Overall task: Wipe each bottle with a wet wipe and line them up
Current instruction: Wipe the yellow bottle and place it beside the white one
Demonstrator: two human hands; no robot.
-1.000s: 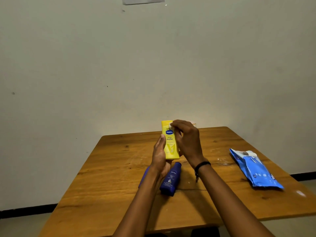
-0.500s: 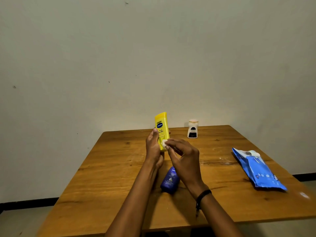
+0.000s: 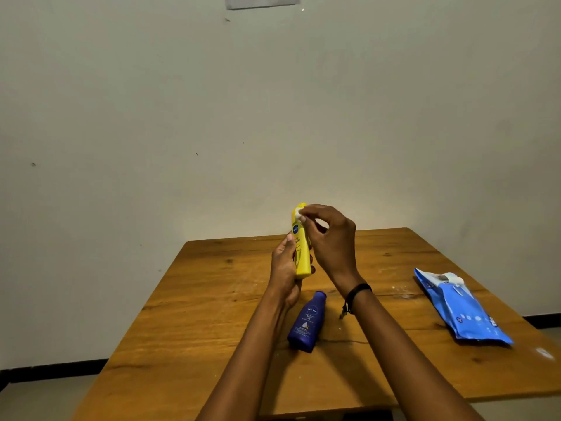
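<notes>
i see my left hand gripping the tall yellow plastic bottle nearly upright above the brown wooden table; my right hand pinches a small white wet wipe against its top. the dark blue plastic bottle lies flat beneath them.

Wooden surface, orange-brown w/ dark knots & white smudges nr right side. Pale wall behind, few dark specks, grey rectangle at top edge. Black skirting along floor.
</notes>
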